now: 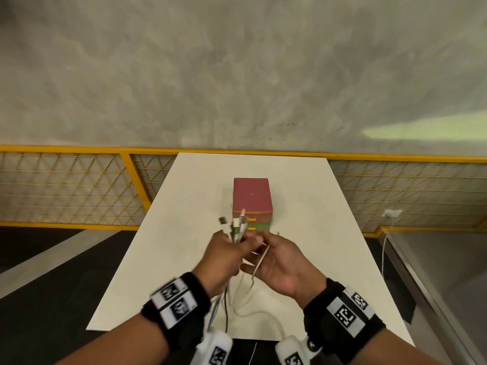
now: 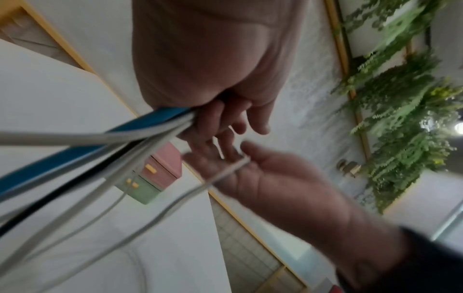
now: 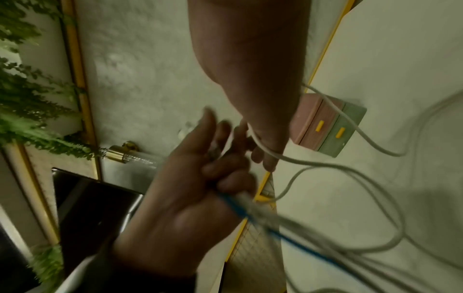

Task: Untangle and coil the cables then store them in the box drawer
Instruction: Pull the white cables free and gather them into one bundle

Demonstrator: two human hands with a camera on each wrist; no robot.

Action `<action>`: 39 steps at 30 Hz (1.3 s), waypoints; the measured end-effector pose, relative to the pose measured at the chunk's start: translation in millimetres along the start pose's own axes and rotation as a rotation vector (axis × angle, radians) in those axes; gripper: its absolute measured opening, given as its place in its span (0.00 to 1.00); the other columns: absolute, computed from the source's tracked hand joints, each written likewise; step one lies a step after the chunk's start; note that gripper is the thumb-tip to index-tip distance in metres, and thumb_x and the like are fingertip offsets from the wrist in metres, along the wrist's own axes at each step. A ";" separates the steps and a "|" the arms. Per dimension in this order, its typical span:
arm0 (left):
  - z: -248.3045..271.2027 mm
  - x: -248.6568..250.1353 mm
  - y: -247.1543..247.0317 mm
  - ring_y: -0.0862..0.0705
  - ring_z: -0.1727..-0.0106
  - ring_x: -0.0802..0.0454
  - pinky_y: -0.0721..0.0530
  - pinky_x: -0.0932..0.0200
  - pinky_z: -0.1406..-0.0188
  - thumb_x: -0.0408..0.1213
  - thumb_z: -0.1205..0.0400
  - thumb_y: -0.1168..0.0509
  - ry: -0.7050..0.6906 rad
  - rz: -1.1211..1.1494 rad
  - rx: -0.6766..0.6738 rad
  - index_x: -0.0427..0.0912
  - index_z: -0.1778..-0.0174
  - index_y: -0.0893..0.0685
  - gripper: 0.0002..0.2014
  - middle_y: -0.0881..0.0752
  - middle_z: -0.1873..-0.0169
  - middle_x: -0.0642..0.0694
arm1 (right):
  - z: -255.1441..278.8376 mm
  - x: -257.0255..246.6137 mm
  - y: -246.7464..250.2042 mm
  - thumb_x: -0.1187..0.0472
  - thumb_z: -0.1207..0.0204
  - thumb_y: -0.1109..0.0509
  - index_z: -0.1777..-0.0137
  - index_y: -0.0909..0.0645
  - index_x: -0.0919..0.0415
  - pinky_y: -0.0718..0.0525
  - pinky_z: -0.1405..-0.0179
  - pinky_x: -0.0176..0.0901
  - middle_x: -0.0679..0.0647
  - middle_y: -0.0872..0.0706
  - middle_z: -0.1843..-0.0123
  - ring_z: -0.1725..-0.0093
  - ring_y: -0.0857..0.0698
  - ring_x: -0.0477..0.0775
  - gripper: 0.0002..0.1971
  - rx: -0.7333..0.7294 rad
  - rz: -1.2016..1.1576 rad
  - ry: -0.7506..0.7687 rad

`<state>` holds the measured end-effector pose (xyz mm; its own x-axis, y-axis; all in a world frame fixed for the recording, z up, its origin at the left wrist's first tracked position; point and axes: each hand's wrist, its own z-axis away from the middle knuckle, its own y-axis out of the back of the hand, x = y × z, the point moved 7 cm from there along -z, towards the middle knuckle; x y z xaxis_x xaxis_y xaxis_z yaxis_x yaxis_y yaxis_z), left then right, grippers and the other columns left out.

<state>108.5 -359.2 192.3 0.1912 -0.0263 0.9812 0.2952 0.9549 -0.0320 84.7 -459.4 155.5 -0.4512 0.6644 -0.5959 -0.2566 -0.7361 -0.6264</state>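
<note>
My left hand [image 1: 226, 251] grips a bundle of cables [image 1: 238, 227] above the table, plug ends sticking up out of the fist. In the left wrist view blue, white and black strands [image 2: 105, 136] run down from its curled fingers [image 2: 213, 123]. My right hand [image 1: 279, 256] meets it fingertip to fingertip, and one white cable [image 1: 259, 262] lies across its palm under the thumb [image 2: 246, 147]. In the right wrist view that cable [image 3: 300, 161] loops round the fingers [image 3: 263, 156]. The box drawer [image 1: 251, 204], pink over green with yellow handles, stands shut just behind the hands.
The loose cable lengths [image 1: 237, 306] hang down to the white table [image 1: 316, 233] near its front edge. A yellow mesh railing [image 1: 66, 180] runs behind the table. A wall socket with a white cord [image 1: 392, 213] sits at the right.
</note>
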 end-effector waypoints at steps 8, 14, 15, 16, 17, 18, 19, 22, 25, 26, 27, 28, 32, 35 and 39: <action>11.1 -17.7 -16.6 0.29 0.83 0.58 0.35 0.68 0.83 0.25 0.24 0.29 0.056 -0.122 -0.175 0.39 0.66 0.14 0.07 0.21 0.79 0.49 | 0.3 -0.5 5.7 0.58 0.21 0.39 0.54 0.11 0.64 0.17 0.48 0.57 0.62 0.09 0.50 0.52 0.12 0.62 0.15 0.043 -0.002 -0.086; 55.8 -65.0 13.5 0.19 0.72 0.57 0.22 0.63 0.69 0.35 0.29 0.26 0.270 -0.547 -0.677 0.43 0.61 0.07 0.04 0.13 0.69 0.50 | -13.8 -22.3 37.3 0.61 0.14 0.44 0.57 0.23 0.58 0.17 0.49 0.59 0.58 0.09 0.62 0.48 0.10 0.60 0.12 0.186 -0.080 -0.047; 64.6 -66.6 16.3 0.17 0.69 0.59 0.21 0.63 0.63 0.35 0.28 0.25 0.275 -0.591 -0.748 0.45 0.59 0.07 0.04 0.12 0.68 0.54 | -15.0 -22.8 39.5 0.61 0.14 0.45 0.56 0.23 0.58 0.17 0.50 0.58 0.58 0.09 0.63 0.48 0.10 0.60 0.11 0.189 -0.072 -0.044; 68.4 -67.1 18.8 0.17 0.68 0.61 0.20 0.65 0.62 0.34 0.27 0.25 0.270 -0.591 -0.754 0.44 0.57 0.08 0.05 0.12 0.69 0.57 | -15.6 -23.0 40.4 0.61 0.14 0.45 0.54 0.22 0.58 0.16 0.50 0.58 0.58 0.09 0.63 0.48 0.09 0.60 0.11 0.188 -0.061 -0.040; 65.7 -64.6 21.8 0.19 0.72 0.62 0.22 0.66 0.67 0.33 0.26 0.25 0.260 -0.542 -0.685 0.41 0.56 0.09 0.05 0.14 0.72 0.58 | -16.0 -23.2 40.8 0.61 0.13 0.44 0.53 0.22 0.58 0.16 0.49 0.58 0.58 0.09 0.62 0.48 0.09 0.61 0.11 0.185 -0.052 -0.031; 57.7 -59.8 25.8 0.23 0.77 0.61 0.26 0.65 0.74 0.33 0.25 0.25 0.249 -0.440 -0.552 0.38 0.56 0.10 0.04 0.17 0.76 0.57 | -15.7 -23.6 39.7 0.60 0.13 0.44 0.51 0.22 0.58 0.16 0.47 0.59 0.59 0.09 0.60 0.47 0.10 0.61 0.10 0.176 -0.042 -0.023; 46.7 -55.4 31.8 0.30 0.81 0.58 0.33 0.63 0.79 0.35 0.26 0.25 0.237 -0.314 -0.383 0.37 0.58 0.12 0.06 0.21 0.80 0.56 | -16.2 -22.1 38.6 0.60 0.13 0.44 0.50 0.22 0.58 0.18 0.43 0.61 0.60 0.09 0.56 0.46 0.10 0.61 0.09 0.164 -0.028 -0.021; 15.7 -32.2 32.9 0.40 0.82 0.56 0.44 0.63 0.80 0.43 0.29 0.24 0.137 -0.049 -0.072 0.33 0.62 0.14 0.14 0.31 0.81 0.47 | -15.5 -10.3 29.1 0.59 0.14 0.44 0.51 0.23 0.57 0.24 0.35 0.64 0.62 0.10 0.46 0.44 0.12 0.60 0.10 0.113 0.048 -0.056; 0.0 -14.2 -0.6 0.29 0.81 0.56 0.33 0.66 0.83 0.32 0.23 0.26 0.050 -0.062 -0.079 0.30 0.59 0.13 0.08 0.22 0.78 0.48 | -15.2 3.9 14.9 0.56 0.13 0.48 0.41 0.19 0.58 0.23 0.39 0.63 0.61 0.11 0.39 0.47 0.14 0.58 0.16 0.040 0.111 -0.086; -3.1 -13.4 -10.5 0.21 0.77 0.54 0.23 0.63 0.80 0.29 0.24 0.26 0.042 -0.056 -0.084 0.28 0.58 0.14 0.07 0.18 0.75 0.46 | -13.9 5.6 11.2 0.55 0.13 0.49 0.36 0.17 0.59 0.22 0.40 0.63 0.59 0.10 0.40 0.47 0.14 0.58 0.20 0.025 0.114 -0.085; -6.4 -17.1 -16.6 0.16 0.71 0.51 0.15 0.56 0.73 0.27 0.25 0.26 0.045 -0.036 -0.080 0.28 0.58 0.15 0.06 0.15 0.71 0.43 | -12.9 6.1 9.4 0.55 0.13 0.50 0.35 0.16 0.59 0.21 0.41 0.64 0.57 0.09 0.42 0.46 0.14 0.59 0.22 0.014 0.110 -0.086; -7.7 -20.5 -20.9 0.13 0.66 0.49 0.12 0.49 0.65 0.25 0.25 0.26 0.047 -0.028 -0.074 0.28 0.59 0.15 0.05 0.13 0.68 0.41 | -11.6 5.6 8.8 0.55 0.13 0.50 0.36 0.15 0.59 0.21 0.40 0.66 0.55 0.08 0.45 0.47 0.13 0.58 0.22 0.005 0.104 -0.087; -11.0 -35.0 -22.4 0.12 0.63 0.50 0.13 0.51 0.63 0.25 0.27 0.25 0.027 -0.057 -0.047 0.28 0.58 0.16 0.07 0.12 0.66 0.41 | -6.6 4.2 12.5 0.52 0.13 0.48 0.42 0.14 0.58 0.27 0.31 0.72 0.57 0.09 0.50 0.49 0.12 0.60 0.21 -0.053 0.102 -0.098; -8.5 -30.5 -20.5 0.13 0.68 0.55 0.18 0.65 0.72 0.24 0.26 0.26 -0.035 -0.091 -0.016 0.30 0.58 0.16 0.05 0.11 0.68 0.44 | -6.0 7.2 13.4 0.50 0.13 0.49 0.47 0.14 0.58 0.30 0.29 0.72 0.56 0.09 0.52 0.49 0.14 0.59 0.22 -0.082 0.090 -0.108; -5.0 -27.8 -17.9 0.25 0.85 0.64 0.31 0.72 0.85 0.21 0.22 0.31 0.022 -0.091 -0.014 0.37 0.64 0.18 0.08 0.20 0.82 0.56 | -7.1 9.9 14.9 0.49 0.14 0.50 0.43 0.15 0.58 0.22 0.51 0.56 0.56 0.10 0.49 0.57 0.15 0.55 0.22 -0.051 0.128 -0.156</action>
<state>102.6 -377.0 164.6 0.1834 -0.1198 0.9757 0.3253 0.9440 0.0548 82.5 -462.9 136.6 -0.6051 0.5348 -0.5898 -0.1467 -0.8030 -0.5777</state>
